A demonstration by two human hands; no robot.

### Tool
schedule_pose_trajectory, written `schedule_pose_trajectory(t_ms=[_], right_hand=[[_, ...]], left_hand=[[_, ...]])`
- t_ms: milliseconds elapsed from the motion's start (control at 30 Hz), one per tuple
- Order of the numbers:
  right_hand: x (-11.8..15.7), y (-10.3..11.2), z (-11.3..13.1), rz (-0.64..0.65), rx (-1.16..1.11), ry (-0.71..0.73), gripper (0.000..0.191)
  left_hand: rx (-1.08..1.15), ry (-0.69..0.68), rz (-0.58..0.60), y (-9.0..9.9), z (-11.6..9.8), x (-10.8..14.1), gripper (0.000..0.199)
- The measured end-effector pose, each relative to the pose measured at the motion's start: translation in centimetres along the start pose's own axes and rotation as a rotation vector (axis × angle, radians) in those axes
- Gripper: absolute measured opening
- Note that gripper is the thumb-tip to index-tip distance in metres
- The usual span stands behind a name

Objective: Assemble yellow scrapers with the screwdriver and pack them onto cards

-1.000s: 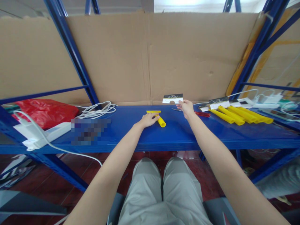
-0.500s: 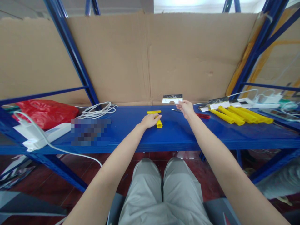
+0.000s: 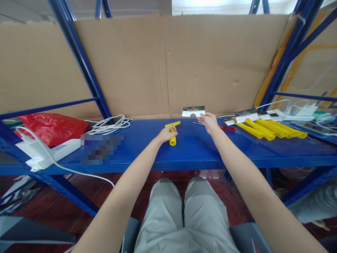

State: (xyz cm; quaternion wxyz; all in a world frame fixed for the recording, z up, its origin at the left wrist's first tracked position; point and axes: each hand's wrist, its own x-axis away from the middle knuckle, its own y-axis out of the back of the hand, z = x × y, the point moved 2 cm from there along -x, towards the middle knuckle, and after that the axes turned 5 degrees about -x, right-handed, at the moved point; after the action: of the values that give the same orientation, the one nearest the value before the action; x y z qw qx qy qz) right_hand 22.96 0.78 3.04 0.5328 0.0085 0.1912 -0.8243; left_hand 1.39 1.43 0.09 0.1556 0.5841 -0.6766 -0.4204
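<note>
My left hand [image 3: 167,134] is closed around a yellow tube [image 3: 172,142], its round hollow end facing me. The tube's far end shows as a wide, flat yellow edge [image 3: 172,124] beyond my fingers. In a pinch of thumb and fingers, my right hand [image 3: 209,123] holds up a black-and-white header card [image 3: 193,111] with a half-round notch in its lower edge. Behind that hand lies a red-handled tool [image 3: 228,129] with a thin metal shaft, its middle hidden by my hand. Several more yellow tubes [image 3: 275,129] lie in a row to the right.
More black-and-white cards [image 3: 246,115] lie behind the row. At left are a red plastic bag [image 3: 51,128], a white power strip [image 3: 65,147], coiled white cable [image 3: 112,124] and a blurred-out patch. A cardboard sheet [image 3: 126,66] backs the blue shelf [image 3: 142,154].
My left hand has moved slightly left with the yellow tube and turned it, so its flat far edge now slants. My right hand and the card have hardly moved.
</note>
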Motion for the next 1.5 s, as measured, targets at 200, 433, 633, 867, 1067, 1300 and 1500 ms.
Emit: schedule_pose_trajectory(t_ms=[200,433,633,867,1067,1300,1500], right_hand=[[0.1,0.0,0.1,0.002,-0.018,-0.014,0.024],[-0.1,-0.1,0.0,0.033,-0.033,-0.028,0.023],[0.2,-0.2,0.2,0.148,-0.116,-0.063,0.017],[0.9,-0.4,0.6,0.305,-0.215,-0.128,0.011],[1.3,-0.7,0.3,0.408,-0.196,-0.19,0.013],[2.1,-1.2,0.1,0.553,-0.104,-0.218,0.01],[2.6,-1.4,-0.6,0.672,-0.011,-0.251,0.008]], left_hand=[[0.122,0.034,-0.169,0.8,0.0,0.1,0.018],[0.31,0.133,-0.297,0.9,0.2,0.0,0.041],[0.495,0.183,-0.385,1.3,-0.1,-0.1,0.044],[0.658,0.207,-0.476,1.4,0.9,-1.0,0.037],[0.808,0.208,-0.553,1.6,1.7,-1.6,0.017],[0.844,0.317,-0.678,2.3,1.9,-1.2,0.027],[0.866,0.425,-0.626,2.6,1.0,-0.5,0.033]])
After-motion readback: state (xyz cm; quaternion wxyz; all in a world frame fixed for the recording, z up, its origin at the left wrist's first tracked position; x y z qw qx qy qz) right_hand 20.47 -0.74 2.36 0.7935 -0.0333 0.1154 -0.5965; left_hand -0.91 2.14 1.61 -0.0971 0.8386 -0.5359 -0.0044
